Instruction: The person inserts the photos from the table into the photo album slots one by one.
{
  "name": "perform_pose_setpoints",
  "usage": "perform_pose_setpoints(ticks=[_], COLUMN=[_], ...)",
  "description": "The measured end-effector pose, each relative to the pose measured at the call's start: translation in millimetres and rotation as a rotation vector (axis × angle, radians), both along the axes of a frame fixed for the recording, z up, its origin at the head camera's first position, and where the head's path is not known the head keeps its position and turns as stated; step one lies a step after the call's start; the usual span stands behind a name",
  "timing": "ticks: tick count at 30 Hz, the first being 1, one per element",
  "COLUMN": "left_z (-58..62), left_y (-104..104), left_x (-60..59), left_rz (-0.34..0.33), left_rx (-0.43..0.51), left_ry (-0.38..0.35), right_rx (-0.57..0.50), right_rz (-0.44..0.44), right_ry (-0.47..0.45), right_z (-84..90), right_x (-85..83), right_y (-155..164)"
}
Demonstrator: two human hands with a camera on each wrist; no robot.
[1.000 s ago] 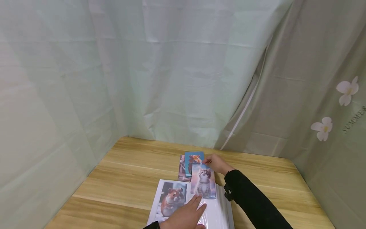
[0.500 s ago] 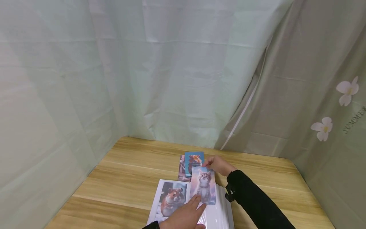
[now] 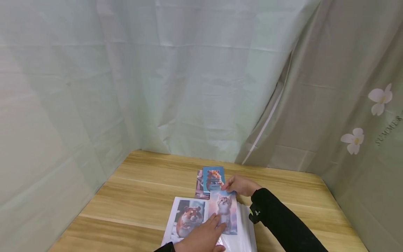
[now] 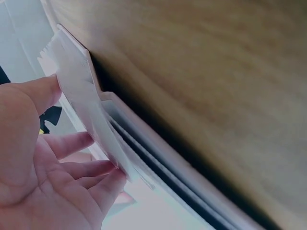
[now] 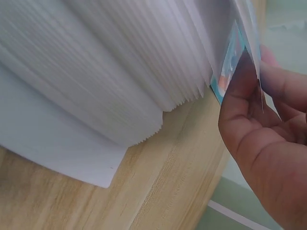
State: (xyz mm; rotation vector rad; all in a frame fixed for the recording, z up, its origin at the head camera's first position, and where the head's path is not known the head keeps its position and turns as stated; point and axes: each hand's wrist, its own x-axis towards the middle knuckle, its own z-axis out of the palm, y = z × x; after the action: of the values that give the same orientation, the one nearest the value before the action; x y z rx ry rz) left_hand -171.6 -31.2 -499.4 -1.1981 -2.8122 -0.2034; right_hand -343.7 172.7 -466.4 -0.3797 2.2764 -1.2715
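An album (image 3: 245,227) lies open at the table's near edge, a hamster picture (image 3: 189,218) on its left page. On the right page is a kitten card (image 3: 224,204). My right hand (image 3: 242,186) pinches the card's top edge between thumb and fingers; the right wrist view shows that hand (image 5: 264,129) beside the album's thick stack of pages (image 5: 110,72). My left hand (image 3: 201,236) rests on the album with extended fingers, the fingertips over the card's lower part. In the left wrist view its fingertips (image 4: 115,175) touch a clear page sleeve (image 4: 79,81).
Behind the album lie a blue hamster card (image 3: 207,173) and, partly under it, a pinkish card (image 3: 199,187). The wooden table (image 3: 141,196) is bounded by a pale curtain (image 3: 189,105) at the back and a grey one (image 3: 299,122) on the right.
The kitten card has slid toward the person, down the right page, with my right hand following it. More of the blue hamster card shows. My left hand has stayed nearly still.
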Motion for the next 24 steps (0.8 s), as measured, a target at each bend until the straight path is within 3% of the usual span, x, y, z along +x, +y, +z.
perform_pose_setpoints(ticks=[3,8,15,17,22,24], left_z=[0.3,-0.5,-0.6,-0.5,-0.1,0.0], left_y=[-0.1,-0.3,0.3,0.1,-0.9,-1.3], left_x=[0.0,-0.4,-0.7,-0.7,-1.3,-1.3], left_rz=[0.010,0.007,0.008,0.006,-0.002,-0.007], left_rx=[0.005,0.007,-0.009,-0.008,0.007,0.013], left_ry=[-0.033,-0.024,-0.033,-0.035,-0.064,-0.068], right_rx=[0.006,-0.003,0.029,0.078,0.220,0.261], right_rz=[0.019,0.068,0.156,0.198,0.350,0.380], right_ry=[-0.041,-0.074,-0.022,0.068,0.437,0.533], right_z=[0.8,0.6,1.8,1.4,1.6,2.0], right_x=[1.0,1.2,2.9,3.6,6.6,8.0], right_y=[0.3,0.9,0.7,-1.5,-14.4,-20.2])
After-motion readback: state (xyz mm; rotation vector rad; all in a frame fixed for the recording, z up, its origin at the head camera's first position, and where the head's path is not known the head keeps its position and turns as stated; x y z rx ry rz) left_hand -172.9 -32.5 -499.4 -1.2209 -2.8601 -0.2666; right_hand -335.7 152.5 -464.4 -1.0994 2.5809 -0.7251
